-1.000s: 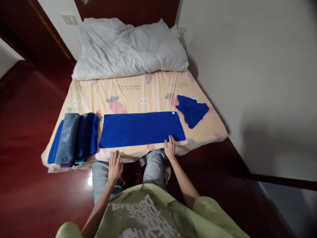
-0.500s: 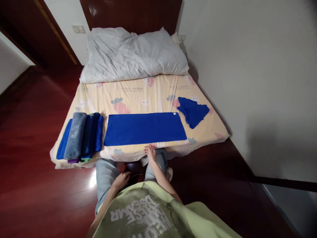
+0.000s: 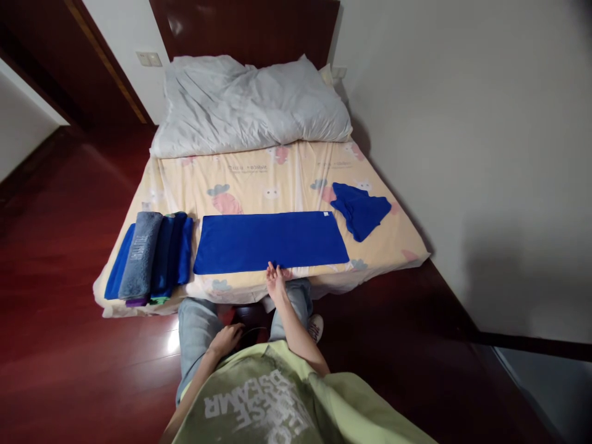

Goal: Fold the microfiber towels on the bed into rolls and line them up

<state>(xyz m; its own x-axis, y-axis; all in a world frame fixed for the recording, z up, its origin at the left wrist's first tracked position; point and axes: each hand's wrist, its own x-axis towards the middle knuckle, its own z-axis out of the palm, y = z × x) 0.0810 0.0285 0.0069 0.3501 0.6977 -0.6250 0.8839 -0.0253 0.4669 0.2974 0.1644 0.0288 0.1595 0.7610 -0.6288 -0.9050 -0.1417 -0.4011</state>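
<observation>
From where I stand, the work looks partway along: a folded stack sits at nine o'clock on the bed, a grey-blue towel with lettering on top of it, and I would count that much as done. In the middle lies a long blue cloth, spread flat in a neat strip, its white label near the one o'clock corner; it is smooth, but not yet made as compact as the stack. At two o'clock a crumpled blue cloth lies in a heap, and straightening it seems wholly left to do. The right hand is at six o'clock of the flat cloth, right by its near edge, fingers loosely apart and gripping nothing; whether a fingertip actually touches the fabric is hard to say. The left hand is down at seven o'clock, beside the left thigh, curled, and I cannot tell whether it holds anything. Compared with a second ago, the right hand has left the four o'clock corner for the middle of that edge, and the left has dropped from the bed's edge. The cloths themselves lie just as they did.
</observation>
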